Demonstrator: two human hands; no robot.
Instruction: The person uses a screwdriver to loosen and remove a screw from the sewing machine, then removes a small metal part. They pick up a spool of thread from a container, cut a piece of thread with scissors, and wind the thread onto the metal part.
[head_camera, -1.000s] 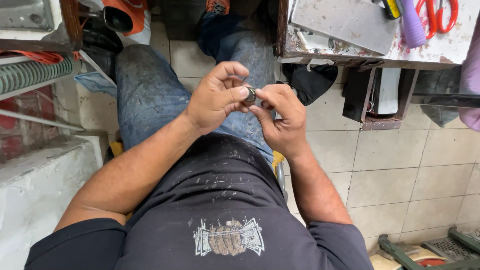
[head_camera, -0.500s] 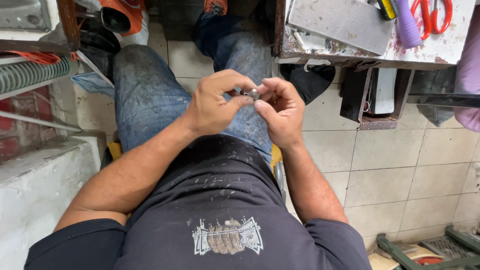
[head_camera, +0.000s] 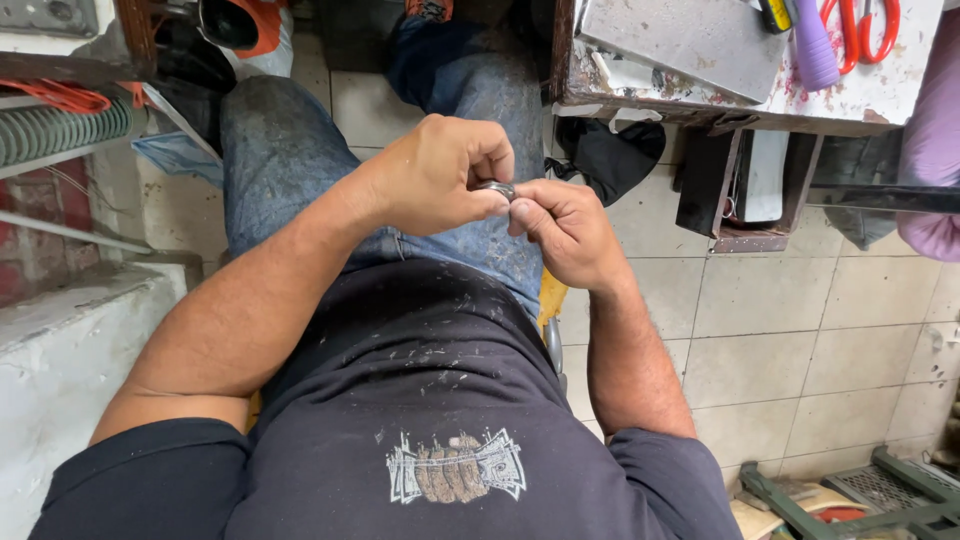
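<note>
A small dark metal ring (head_camera: 497, 187) sits pinched between the two hands, above the person's lap and the dusty blue jeans (head_camera: 300, 150). The left hand (head_camera: 440, 175) curls around it from the left, its thumb and bent forefinger closed on the ring's near edge. The right hand (head_camera: 565, 225) meets it from the right, fingertips pressed together against the ring's other side, so the ring lies right at the meeting point of both hands and is mostly hidden by the fingers. The knuckles of the two hands almost touch. Up and to the right stands a worn, paint-stained desk (head_camera: 880, 95) carrying a grey metal plate (head_camera: 690, 40), a purple handle (head_camera: 812, 45) and red-handled scissors (head_camera: 860, 30). Beneath the legs, pale floor tiles (head_camera: 780, 350) show. A green ribbed hose (head_camera: 60, 130) lies at the far left.
</note>
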